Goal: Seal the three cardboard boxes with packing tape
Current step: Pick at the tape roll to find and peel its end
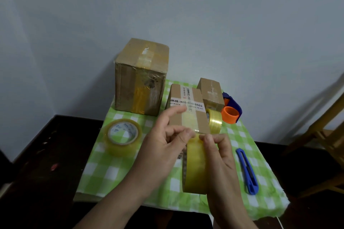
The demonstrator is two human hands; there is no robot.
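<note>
Over cloth [111, 171]: three boxes [139, 79] [179, 94] [212, 92], three rolls [111, 146] [216, 120] [195, 165].

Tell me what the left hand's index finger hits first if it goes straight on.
Most likely the taped top of the middle box: the index finger of the left hand overlaps it in the picture, though depth is unclear.

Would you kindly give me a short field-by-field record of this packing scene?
Surface: green checked cloth
Boxes: large box, labelled box, small box
Left-hand grip: pinches tape strip at the labelled box's near edge
Right-hand grip: holds upright tape roll
Spare rolls: wide roll, narrow roll
Tools: blue knife, tape dispenser
</note>
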